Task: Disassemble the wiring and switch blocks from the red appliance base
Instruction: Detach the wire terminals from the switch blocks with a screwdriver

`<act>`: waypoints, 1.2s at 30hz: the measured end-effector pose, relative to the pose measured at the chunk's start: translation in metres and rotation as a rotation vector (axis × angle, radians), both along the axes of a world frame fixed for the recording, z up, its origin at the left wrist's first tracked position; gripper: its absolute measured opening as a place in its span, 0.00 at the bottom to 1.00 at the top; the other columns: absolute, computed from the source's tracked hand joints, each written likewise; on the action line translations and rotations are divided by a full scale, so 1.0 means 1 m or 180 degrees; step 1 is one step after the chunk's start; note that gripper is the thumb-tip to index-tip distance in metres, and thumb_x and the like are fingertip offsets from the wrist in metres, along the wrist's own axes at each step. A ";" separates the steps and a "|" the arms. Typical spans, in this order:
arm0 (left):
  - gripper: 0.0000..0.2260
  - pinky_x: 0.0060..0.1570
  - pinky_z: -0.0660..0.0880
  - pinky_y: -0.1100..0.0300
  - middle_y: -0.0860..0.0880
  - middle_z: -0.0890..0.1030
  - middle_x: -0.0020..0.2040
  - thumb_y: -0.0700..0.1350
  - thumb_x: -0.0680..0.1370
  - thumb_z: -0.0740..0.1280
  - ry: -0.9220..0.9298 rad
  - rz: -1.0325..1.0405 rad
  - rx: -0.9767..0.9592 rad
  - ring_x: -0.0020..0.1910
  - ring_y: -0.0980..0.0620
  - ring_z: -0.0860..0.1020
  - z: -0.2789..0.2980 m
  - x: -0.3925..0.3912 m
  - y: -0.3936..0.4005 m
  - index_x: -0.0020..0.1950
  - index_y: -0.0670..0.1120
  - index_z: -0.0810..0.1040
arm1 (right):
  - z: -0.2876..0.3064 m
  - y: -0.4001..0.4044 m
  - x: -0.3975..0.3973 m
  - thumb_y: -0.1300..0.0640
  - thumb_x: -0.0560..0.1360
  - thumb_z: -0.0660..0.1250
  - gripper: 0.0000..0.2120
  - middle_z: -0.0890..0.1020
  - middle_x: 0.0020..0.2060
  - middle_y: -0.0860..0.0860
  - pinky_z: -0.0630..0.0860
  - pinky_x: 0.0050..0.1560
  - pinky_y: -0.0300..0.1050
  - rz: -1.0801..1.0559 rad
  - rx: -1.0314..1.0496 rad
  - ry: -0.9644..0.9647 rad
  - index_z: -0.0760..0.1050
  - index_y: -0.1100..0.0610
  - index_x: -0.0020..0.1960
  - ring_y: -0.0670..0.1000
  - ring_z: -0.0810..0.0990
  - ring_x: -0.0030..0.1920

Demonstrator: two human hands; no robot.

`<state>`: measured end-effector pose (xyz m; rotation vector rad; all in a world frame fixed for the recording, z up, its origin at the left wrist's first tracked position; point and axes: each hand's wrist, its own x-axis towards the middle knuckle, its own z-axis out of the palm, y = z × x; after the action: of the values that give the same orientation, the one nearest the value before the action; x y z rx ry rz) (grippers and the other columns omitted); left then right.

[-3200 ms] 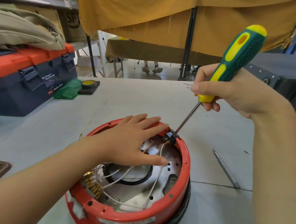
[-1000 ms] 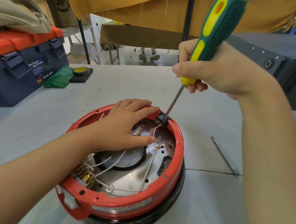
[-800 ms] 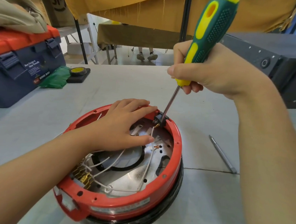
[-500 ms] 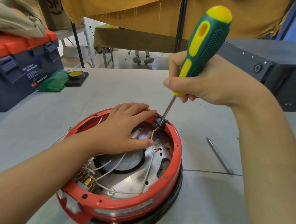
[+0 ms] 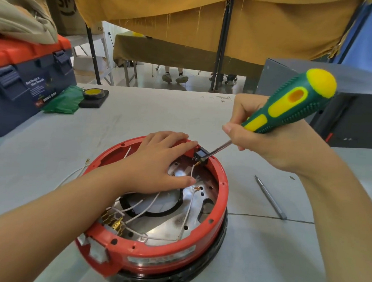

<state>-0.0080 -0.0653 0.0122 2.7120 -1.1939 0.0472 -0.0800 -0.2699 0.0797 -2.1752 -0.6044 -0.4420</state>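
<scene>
Levering at the small black switch block [image 5: 200, 154], the right hand [image 5: 265, 138] is clenching the screwdriver [image 5: 292, 103]; the flat left hand [image 5: 157, 163] is steadying the red base [image 5: 160, 254]; tip seating seems shallow, so gentle pressure is best.

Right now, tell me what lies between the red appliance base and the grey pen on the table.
In the head view, only bare grey table separates the red appliance base from the grey pen; nothing sits there.

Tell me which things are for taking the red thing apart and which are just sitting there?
For the job:
red base
small black switch block
white wires
screwdriver, gripped by the right hand
left hand, resting flat on the base

Just lying about:
toolbox
grey pen
tape roll
green bag
</scene>
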 end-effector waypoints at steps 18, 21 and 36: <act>0.34 0.71 0.47 0.54 0.59 0.51 0.76 0.67 0.73 0.59 0.0035 0.0010 0.0035 0.73 0.57 0.48 0.002 -0.001 -0.001 0.75 0.61 0.51 | -0.043 -0.016 -0.006 0.54 0.71 0.69 0.10 0.78 0.29 0.54 0.71 0.28 0.34 -0.0275 0.0687 0.0108 0.71 0.53 0.33 0.45 0.74 0.28; 0.34 0.71 0.48 0.55 0.59 0.51 0.75 0.67 0.73 0.59 0.0061 -0.0009 0.0030 0.73 0.57 0.48 0.002 0.000 -0.001 0.75 0.62 0.51 | -0.055 -0.012 -0.008 0.54 0.71 0.69 0.10 0.78 0.29 0.54 0.71 0.28 0.37 -0.0271 0.0781 0.0222 0.71 0.54 0.34 0.45 0.74 0.28; 0.34 0.71 0.47 0.56 0.59 0.50 0.75 0.68 0.72 0.58 0.0087 0.0011 0.0054 0.73 0.57 0.47 0.002 -0.001 -0.001 0.75 0.61 0.50 | -0.052 -0.022 -0.026 0.49 0.70 0.65 0.08 0.80 0.30 0.51 0.73 0.31 0.34 -0.0509 0.1073 -0.0232 0.72 0.52 0.35 0.45 0.77 0.29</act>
<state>-0.0093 -0.0661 0.0141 2.7204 -1.1877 0.0003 -0.1061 -0.2918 0.0280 -1.8963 -0.3648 -0.6612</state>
